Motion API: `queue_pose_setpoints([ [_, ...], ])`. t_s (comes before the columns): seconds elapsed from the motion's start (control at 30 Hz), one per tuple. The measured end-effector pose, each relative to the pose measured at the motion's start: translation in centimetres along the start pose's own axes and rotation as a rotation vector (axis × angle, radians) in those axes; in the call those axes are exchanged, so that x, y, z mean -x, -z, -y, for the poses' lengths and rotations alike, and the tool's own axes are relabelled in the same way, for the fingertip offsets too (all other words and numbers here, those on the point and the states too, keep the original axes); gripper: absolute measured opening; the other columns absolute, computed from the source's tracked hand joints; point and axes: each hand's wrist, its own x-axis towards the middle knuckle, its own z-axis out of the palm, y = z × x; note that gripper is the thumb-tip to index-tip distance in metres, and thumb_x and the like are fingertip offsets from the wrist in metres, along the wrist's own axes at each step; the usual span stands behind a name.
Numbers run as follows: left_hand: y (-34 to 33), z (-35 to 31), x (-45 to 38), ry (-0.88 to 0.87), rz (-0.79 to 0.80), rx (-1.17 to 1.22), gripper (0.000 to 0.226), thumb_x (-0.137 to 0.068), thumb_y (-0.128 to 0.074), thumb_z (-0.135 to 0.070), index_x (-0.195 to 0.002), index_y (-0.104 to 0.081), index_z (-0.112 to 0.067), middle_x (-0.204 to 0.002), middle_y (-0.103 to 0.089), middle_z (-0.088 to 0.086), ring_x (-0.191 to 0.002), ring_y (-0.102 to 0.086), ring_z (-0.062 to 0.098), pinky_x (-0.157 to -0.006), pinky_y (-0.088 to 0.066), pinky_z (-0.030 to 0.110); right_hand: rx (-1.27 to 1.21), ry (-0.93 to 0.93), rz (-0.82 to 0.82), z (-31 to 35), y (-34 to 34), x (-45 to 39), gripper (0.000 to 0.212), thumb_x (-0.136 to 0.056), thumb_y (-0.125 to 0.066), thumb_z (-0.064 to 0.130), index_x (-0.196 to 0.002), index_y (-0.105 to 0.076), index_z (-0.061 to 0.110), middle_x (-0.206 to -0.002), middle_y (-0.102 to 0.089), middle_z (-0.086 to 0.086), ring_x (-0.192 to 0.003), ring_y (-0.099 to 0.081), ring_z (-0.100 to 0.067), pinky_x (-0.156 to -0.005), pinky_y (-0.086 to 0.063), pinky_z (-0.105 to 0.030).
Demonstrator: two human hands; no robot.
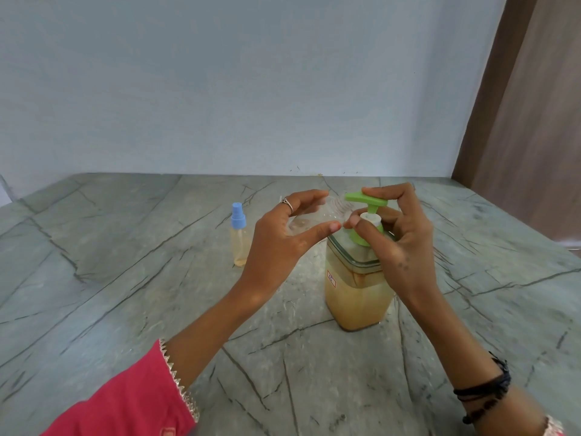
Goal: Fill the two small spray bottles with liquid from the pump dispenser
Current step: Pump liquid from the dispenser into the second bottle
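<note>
A square clear pump dispenser [356,294] with amber liquid and a green pump head [366,199] stands on the stone counter. My right hand [399,234] curls round the pump head, a finger on top of it and the thumb at its white neck. My left hand [283,237] holds a small clear uncapped spray bottle [327,210], tilted with its threaded mouth at the green spout. A second small spray bottle [239,236], with a blue spray cap and pale amber liquid inside, stands upright to the left.
The grey veined stone counter [125,278] runs back to a pale blue wall. A brown door or panel [528,121] stands at the right. A red sleeve covers my left forearm, and dark bands circle my right wrist.
</note>
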Motion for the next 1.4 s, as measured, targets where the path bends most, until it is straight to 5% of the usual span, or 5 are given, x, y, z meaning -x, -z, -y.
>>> queue_pose_setpoints([
  [0.47,-0.06,0.01,0.01,-0.005,-0.001,0.025,0.041,-0.065,-0.069,-0.037,-0.105,-0.061,-0.031,-0.102,-0.064,-0.018,-0.102,-0.058,-0.008,-0.091,-0.046,0.015,-0.021,0.036,0.137,-0.61,0.66,0.10,0.046,-0.076,-0.071,0.033,-0.114,-0.044,0.035,-0.097,-0.071,0.009,-0.089,-0.070,-0.012,-0.076,-0.054,-0.022],
  [0.87,-0.02,0.05,-0.02,-0.005,0.004,0.030,0.043,-0.064,-0.069,-0.038,-0.106,-0.060,-0.031,-0.103,-0.064,-0.019,-0.102,-0.057,-0.008,-0.091,-0.046,0.014,-0.064,0.016,0.072,-0.70,0.38,-0.03,0.042,-0.081,-0.070,0.000,-0.106,-0.052,0.028,-0.083,-0.072,0.011,-0.075,-0.069,-0.008,-0.064,-0.049,-0.015],
  [1.1,-0.05,0.00,-0.16,0.006,0.006,0.049,0.040,-0.063,-0.069,-0.039,-0.102,-0.060,-0.035,-0.100,-0.064,-0.020,-0.101,-0.057,-0.010,-0.089,-0.046,0.011,-0.117,-0.053,0.033,-0.56,0.30,-0.34,0.035,-0.080,-0.071,-0.004,-0.095,-0.057,0.024,-0.081,-0.074,-0.004,-0.071,-0.071,-0.025,-0.063,-0.055,-0.037],
  [1.27,0.04,0.10,-0.17,0.010,0.007,0.032,0.039,-0.062,-0.068,-0.041,-0.100,-0.059,-0.039,-0.099,-0.063,-0.022,-0.100,-0.056,-0.011,-0.087,-0.045,0.010,-0.101,-0.095,0.016,-0.41,0.17,-0.68,0.033,-0.077,-0.071,-0.007,-0.081,-0.054,0.021,-0.086,-0.074,0.004,-0.070,-0.071,-0.020,-0.058,-0.055,-0.034],
  [1.4,0.00,0.18,-0.12,0.012,0.003,0.044,0.039,-0.064,-0.070,-0.037,-0.102,-0.060,-0.036,-0.101,-0.064,-0.018,-0.101,-0.058,-0.008,-0.089,-0.046,0.012,-0.099,-0.085,0.031,-0.35,0.19,-0.36,0.031,-0.080,-0.070,-0.004,-0.090,-0.054,0.021,-0.080,-0.074,0.005,-0.069,-0.071,-0.017,-0.059,-0.055,-0.030],
])
